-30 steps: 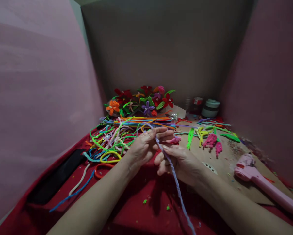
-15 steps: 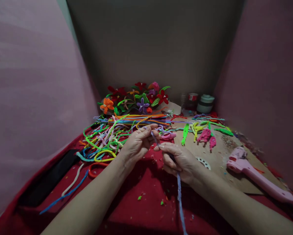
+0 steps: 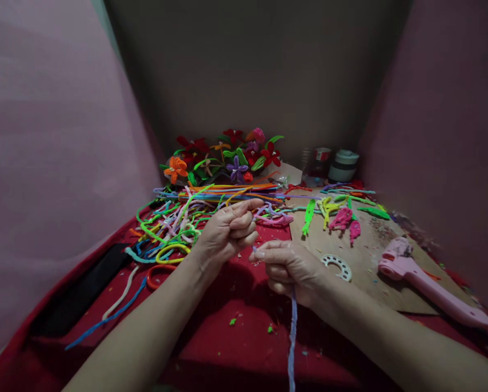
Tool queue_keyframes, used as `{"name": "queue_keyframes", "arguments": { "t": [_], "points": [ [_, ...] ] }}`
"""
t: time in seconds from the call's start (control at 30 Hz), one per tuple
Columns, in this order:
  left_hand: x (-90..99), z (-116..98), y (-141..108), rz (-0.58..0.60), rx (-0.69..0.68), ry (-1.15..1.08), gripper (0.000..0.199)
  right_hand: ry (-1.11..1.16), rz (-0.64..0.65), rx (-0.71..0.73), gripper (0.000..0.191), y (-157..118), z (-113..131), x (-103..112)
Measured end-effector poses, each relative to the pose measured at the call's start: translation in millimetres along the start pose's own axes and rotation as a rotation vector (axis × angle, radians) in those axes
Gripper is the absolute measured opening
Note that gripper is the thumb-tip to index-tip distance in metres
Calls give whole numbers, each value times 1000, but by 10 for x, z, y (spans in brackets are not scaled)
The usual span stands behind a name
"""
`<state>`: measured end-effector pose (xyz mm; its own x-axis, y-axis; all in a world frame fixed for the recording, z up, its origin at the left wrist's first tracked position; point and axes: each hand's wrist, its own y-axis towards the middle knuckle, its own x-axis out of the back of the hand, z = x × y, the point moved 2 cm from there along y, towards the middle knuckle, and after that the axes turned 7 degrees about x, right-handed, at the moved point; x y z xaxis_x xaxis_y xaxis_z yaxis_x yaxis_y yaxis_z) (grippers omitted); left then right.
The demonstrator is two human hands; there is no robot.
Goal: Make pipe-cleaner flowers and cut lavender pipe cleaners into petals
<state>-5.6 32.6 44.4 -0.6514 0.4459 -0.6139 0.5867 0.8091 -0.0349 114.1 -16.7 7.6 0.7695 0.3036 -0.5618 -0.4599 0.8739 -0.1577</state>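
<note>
Tangle of colourful pipe cleaners [image 3: 186,224] on red cloth [image 3: 211,348], left hand [image 3: 232,226] with curled fingers and outstretched index finger, anything in its grip impossible to tell, purple pipe cleaner [image 3: 292,337] pinched in grip of right hand [image 3: 288,267] just beside, long end hanging below, pink glue gun [image 3: 427,286] on brown board [image 3: 362,245].

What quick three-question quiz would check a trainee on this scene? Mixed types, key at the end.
1. Multiple choice: what colour is the pipe cleaner held in the right hand?
A) red
B) lavender
C) yellow

2. True or false, about the left hand: it lies flat with all its fingers spread.

3. Order these from left to right in the picture: lidded container, orange flower, purple flower.

Key:
1. B
2. False: its forefinger is extended and its other fingers are curled.
3. Orange flower, purple flower, lidded container.
</note>
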Motion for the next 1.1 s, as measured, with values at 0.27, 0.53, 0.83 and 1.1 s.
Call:
{"name": "queue_keyframes", "arguments": {
  "t": [0.27, 0.53, 0.83, 1.1],
  "points": [
    [81, 20, 46, -166, -88, 190, 28, 74, -83, 185, 15, 17, 122, 69],
    [0, 147, 39, -241, -91, 485, 13, 75, -59, 179, 14, 35, 58, 127],
    [55, 176, 59, -273, -157, 248, 17, 126, -50, 147, 11, 50, 45, 131],
    [139, -115, -4, -414, -344, 300, 20, 7, -80, 227, 13, 46, 75, 186]
  ]
}}
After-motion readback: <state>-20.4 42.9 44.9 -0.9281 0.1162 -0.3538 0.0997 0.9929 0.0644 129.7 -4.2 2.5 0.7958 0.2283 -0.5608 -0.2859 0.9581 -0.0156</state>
